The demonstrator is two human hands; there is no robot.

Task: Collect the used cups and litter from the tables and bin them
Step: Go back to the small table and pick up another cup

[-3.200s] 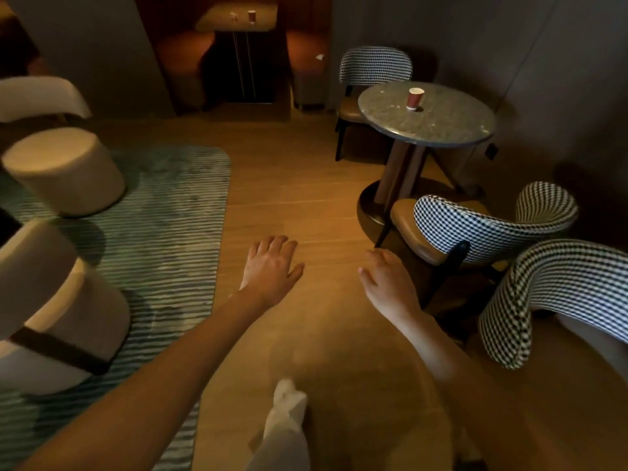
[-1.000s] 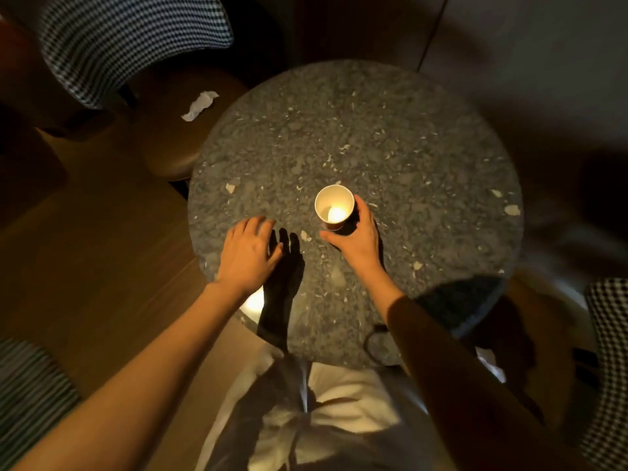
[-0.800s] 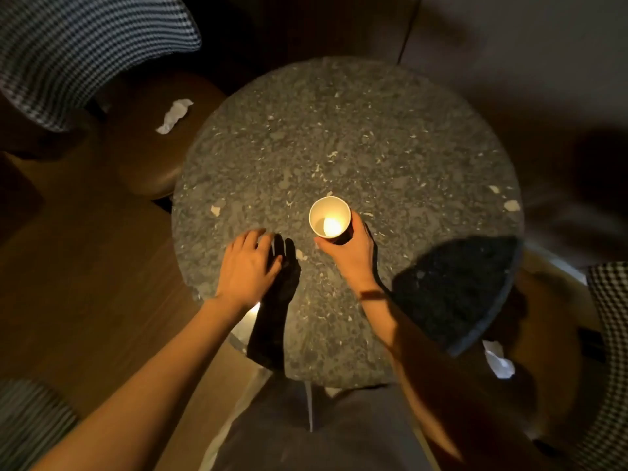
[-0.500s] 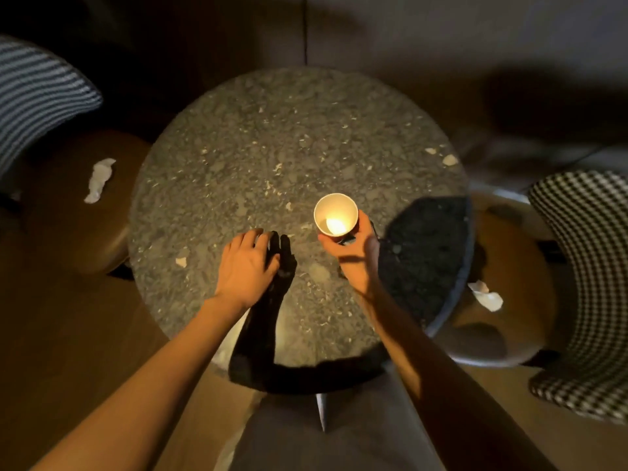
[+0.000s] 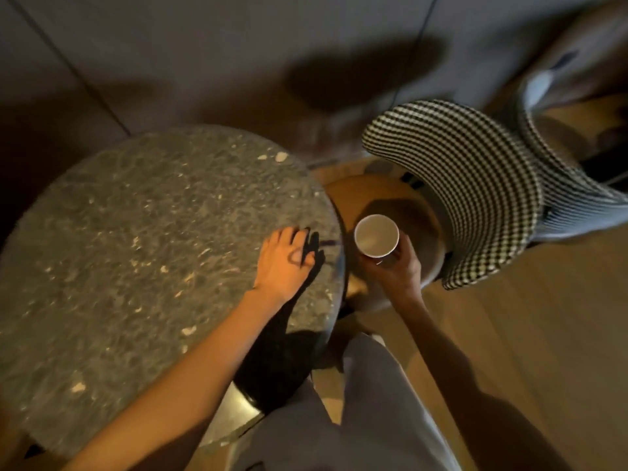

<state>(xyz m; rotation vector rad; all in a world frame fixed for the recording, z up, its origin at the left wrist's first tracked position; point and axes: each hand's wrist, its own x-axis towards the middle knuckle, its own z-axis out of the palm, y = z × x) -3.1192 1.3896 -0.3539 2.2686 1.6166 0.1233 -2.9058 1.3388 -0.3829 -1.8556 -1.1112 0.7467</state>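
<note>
Cup [image 5: 376,235] now beyond table edge [image 5: 334,212].

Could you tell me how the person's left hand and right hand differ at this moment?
The left hand lies with fingers straight over the round table, holding nothing; the right hand grips a paper cup. The left is over the tabletop, the right beyond its edge, above the checked chair. Both are bare.

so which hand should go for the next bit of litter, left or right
Left, probably. The left hand lies flat and free on the round table, while the right hand grips the paper cup over the chair seat.
</note>
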